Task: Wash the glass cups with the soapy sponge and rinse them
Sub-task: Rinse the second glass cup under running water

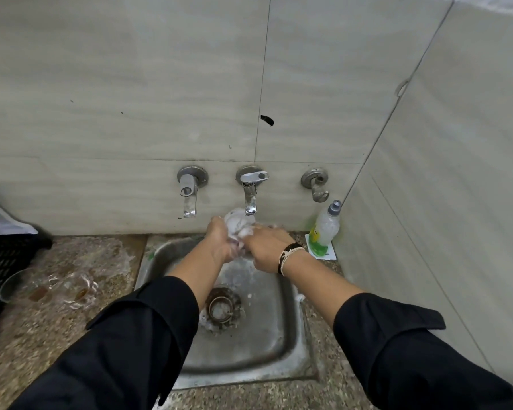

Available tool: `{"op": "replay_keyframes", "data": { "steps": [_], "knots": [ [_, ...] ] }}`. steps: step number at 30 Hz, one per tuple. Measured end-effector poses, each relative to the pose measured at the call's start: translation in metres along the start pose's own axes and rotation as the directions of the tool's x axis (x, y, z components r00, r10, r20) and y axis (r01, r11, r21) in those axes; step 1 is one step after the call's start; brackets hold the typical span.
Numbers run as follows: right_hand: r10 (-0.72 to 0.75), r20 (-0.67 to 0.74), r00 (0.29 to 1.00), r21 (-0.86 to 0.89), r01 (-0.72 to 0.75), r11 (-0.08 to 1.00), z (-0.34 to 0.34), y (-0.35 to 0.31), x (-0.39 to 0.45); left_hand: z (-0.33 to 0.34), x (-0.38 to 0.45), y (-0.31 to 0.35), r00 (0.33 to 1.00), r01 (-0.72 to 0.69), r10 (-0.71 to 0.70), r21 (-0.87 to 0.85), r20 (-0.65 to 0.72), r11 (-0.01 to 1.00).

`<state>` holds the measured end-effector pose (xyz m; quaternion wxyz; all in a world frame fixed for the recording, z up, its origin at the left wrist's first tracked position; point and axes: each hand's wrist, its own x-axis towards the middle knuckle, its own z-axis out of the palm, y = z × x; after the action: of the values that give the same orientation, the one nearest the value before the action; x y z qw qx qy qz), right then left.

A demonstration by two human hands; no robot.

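Glass cup [238,224] — foamy — gripped by left hand [221,238] and right hand [268,247].

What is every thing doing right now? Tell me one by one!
glass cup: soapy, held under the middle tap
left hand: grips the cup
right hand: foamy, holds the cup
middle tap: flow not clear
cups on the counter: unwashed, brown dregs
soap bottle: upright, capped

Kitchen: steel sink [282,344], wall taps [251,187], tiles [131,84]
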<state>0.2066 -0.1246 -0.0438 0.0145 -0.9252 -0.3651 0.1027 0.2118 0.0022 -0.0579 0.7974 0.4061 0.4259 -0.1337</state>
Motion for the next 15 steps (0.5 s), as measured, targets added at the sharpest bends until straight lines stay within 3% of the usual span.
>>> {"op": "replay_keyframes", "data": {
  "steps": [5,8,10,13,15],
  "knots": [
    [0.006,-0.009,1.0,0.045,-0.005,0.999,-0.004,-0.007,0.003,0.004,0.012,-0.002,0.999,-0.033,0.033,-0.012,-0.002,0.999],
    [0.011,0.006,1.0,0.018,-0.011,1.0,-0.004,0.003,0.001,0.004,0.006,-0.004,0.996,0.01,-0.015,0.051,0.087,0.999],
    [0.049,0.001,0.999,0.015,-0.049,0.999,-0.005,0.001,0.004,0.01,-0.004,-0.008,0.998,0.002,-0.004,0.035,0.062,0.999],
    [-0.004,-0.006,1.0,0.071,0.004,0.997,-0.003,-0.005,0.008,0.006,0.0,-0.009,0.999,-0.041,0.042,-0.035,0.011,0.999],
    [0.001,0.009,1.0,0.069,-0.002,0.998,-0.004,-0.003,0.014,0.006,0.002,-0.01,0.998,-0.037,0.037,-0.012,0.043,0.999]
  ]
}}
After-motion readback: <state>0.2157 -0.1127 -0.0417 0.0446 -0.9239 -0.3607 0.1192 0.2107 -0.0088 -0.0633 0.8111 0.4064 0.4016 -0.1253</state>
